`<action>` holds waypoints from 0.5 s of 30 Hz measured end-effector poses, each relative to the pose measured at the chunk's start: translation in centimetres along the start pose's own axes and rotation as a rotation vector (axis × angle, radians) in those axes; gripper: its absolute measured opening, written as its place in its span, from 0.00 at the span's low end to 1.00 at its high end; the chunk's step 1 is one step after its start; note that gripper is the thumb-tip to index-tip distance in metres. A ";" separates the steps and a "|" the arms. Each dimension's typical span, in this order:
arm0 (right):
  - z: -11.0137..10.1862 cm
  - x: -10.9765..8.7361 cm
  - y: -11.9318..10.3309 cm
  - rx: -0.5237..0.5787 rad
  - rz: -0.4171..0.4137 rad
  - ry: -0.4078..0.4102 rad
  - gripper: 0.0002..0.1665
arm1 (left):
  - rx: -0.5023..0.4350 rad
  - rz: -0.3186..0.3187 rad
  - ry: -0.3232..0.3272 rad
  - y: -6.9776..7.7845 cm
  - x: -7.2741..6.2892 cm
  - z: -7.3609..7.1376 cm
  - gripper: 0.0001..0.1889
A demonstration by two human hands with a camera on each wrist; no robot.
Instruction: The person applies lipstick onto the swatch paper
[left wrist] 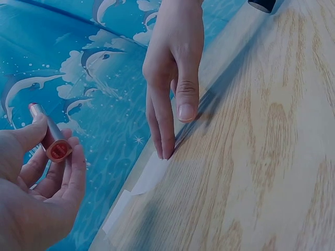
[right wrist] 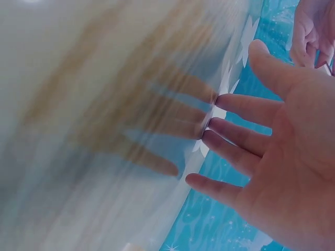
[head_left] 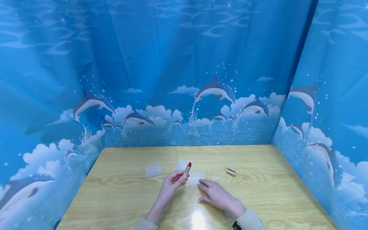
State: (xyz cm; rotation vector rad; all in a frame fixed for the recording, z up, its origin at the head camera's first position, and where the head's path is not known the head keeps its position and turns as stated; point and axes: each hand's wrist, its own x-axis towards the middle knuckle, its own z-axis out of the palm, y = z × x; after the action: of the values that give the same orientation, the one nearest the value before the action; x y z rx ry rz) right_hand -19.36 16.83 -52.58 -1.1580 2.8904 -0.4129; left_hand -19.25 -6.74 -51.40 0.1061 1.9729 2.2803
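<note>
My left hand point(head_left: 172, 183) pinches an uncapped lipstick point(head_left: 187, 168) between thumb and fingers, its red tip pointing up, above the table. In the left wrist view the lipstick's base point(left wrist: 59, 151) faces the camera, with a red label on it. My right hand point(head_left: 215, 195) has its fingers stretched out and spread in the right wrist view. Its fingertips point(right wrist: 213, 124) touch down at a thin whitish paper square point(head_left: 196, 179), near that sheet's right edge. The lipstick's metallic cap point(head_left: 231, 172) lies on its side to the right of both hands.
Two more whitish squares lie on the wood-grain table point(head_left: 120, 198): one behind the lipstick point(head_left: 181, 163), and another square point(head_left: 153, 169) further left. A blue dolphin-print curtain point(head_left: 172, 80) surrounds the table's back and sides.
</note>
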 end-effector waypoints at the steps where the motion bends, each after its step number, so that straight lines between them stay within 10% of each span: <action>1: 0.1 0.0 -0.1 -0.003 -0.002 -0.001 0.36 | 0.001 0.001 -0.001 0.0 0.0 0.0 0.25; 15: 0.1 -0.4 -0.9 0.019 -0.006 -0.004 0.34 | 0.019 0.000 0.010 -0.2 0.0 -0.1 0.25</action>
State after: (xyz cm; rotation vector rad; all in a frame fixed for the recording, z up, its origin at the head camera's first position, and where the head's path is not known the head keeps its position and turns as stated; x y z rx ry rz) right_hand -18.44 16.40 -52.46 -1.1643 2.8740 -0.4369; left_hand -19.23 -6.81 -51.59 0.0969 1.9995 2.2669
